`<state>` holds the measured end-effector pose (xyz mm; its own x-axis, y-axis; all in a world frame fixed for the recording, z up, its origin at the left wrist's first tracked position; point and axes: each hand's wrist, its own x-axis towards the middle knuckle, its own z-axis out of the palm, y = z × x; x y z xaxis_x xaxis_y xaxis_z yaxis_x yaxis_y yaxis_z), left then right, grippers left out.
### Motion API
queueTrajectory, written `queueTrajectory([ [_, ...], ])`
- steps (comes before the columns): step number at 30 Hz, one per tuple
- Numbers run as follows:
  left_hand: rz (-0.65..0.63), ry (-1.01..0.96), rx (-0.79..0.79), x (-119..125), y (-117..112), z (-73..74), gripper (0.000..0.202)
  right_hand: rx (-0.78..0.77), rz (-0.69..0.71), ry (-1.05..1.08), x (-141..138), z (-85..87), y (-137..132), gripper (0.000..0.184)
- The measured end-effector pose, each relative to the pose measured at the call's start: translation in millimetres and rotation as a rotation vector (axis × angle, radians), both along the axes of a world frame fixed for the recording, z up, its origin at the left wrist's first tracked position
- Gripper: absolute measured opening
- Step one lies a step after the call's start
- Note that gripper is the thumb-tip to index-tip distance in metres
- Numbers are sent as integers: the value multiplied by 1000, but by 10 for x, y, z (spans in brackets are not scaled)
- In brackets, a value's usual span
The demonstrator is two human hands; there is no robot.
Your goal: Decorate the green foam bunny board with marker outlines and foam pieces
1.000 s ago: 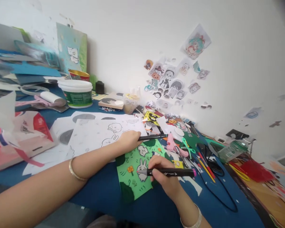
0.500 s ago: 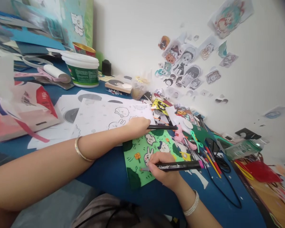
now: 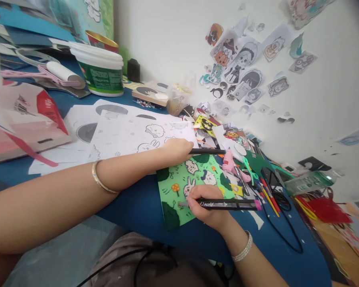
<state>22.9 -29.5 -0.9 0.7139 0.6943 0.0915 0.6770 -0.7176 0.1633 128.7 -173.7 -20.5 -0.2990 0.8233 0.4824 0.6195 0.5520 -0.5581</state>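
My right hand [image 3: 206, 203] is closed around a black marker [image 3: 233, 204] with a pink end, held nearly level. Its tip rests at or just above a small flower on the green drawing [image 3: 170, 195], which shows cartoon animals, orange flowers and dark green bushes. My left hand [image 3: 179, 151] is closed on a second black pen [image 3: 209, 151] at the drawing's top edge. White sheets with outline drawings [image 3: 122, 135] lie beside and under the left hand. Most of the left fingers are hidden behind the hand.
A pink glue gun [image 3: 231, 163], green scissors [image 3: 250, 170] and a black cable [image 3: 283, 231] lie right of the drawing. A white-and-green tub [image 3: 103, 77] stands at the back left, near a plastic bag [image 3: 32, 115]. Paper cut-outs [image 3: 242, 59] are on the wall.
The camera view has shifted slightly, so the wall cut-outs sit farther right. Both hands keep their grips, and the marker tip stays by the same small flower.
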Motion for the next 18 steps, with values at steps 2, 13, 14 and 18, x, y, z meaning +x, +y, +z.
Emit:
queueTrajectory([
  [2, 3, 5, 2, 2, 0, 2, 32, 14, 1, 2, 1, -4, 3, 24],
  [13, -12, -15, 17, 13, 25, -42, 33, -11, -21, 9, 16, -16, -6, 24],
  [14, -11, -18, 18, 13, 25, -43, 33, -10, -24, 8, 15, -15, -6, 24],
  [18, 0, -12, -1, 12, 21, -36, 32, 6, -27, -7, 6, -12, -1, 23],
])
